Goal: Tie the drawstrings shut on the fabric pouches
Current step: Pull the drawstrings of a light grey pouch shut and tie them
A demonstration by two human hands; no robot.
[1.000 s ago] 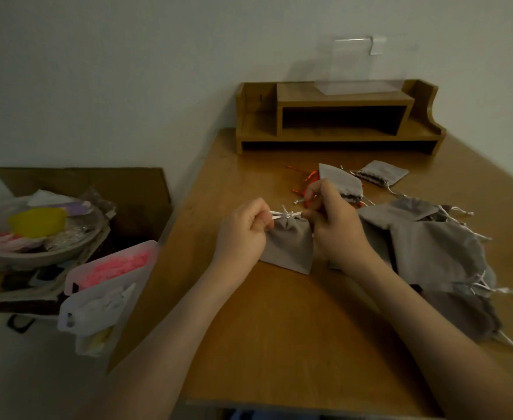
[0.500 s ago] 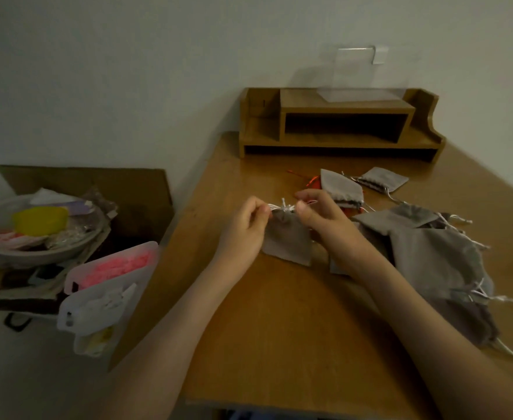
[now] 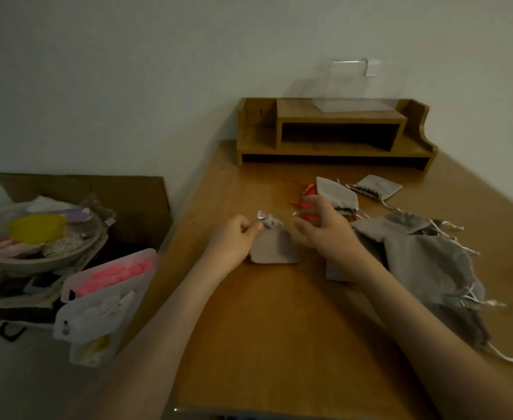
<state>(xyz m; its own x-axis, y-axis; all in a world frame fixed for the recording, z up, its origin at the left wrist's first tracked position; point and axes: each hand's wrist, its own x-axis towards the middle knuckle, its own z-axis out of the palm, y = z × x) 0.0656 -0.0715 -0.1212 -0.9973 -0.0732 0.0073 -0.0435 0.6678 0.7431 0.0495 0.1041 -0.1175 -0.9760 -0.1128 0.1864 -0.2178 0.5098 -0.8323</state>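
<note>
head view: the left hand [image 3: 234,239] pinched the gathered neck of a grey pouch [image 3: 274,248] lying toward the desk's [image 3: 279,344] left edge. the right hand [image 3: 324,230] hovered just beside it, fingers loosely curled, grasping nothing. more pouches [image 3: 431,259] lay toward the right edge.

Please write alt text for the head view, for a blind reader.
A left hand pinches the gathered neck of a small grey pouch on a wooden desk; the right hand hovers beside it, near more grey pouches.

Orange pouch [image 3: 309,189] mostly behind the right hand [image 3: 324,228], its outline unclear.
</note>
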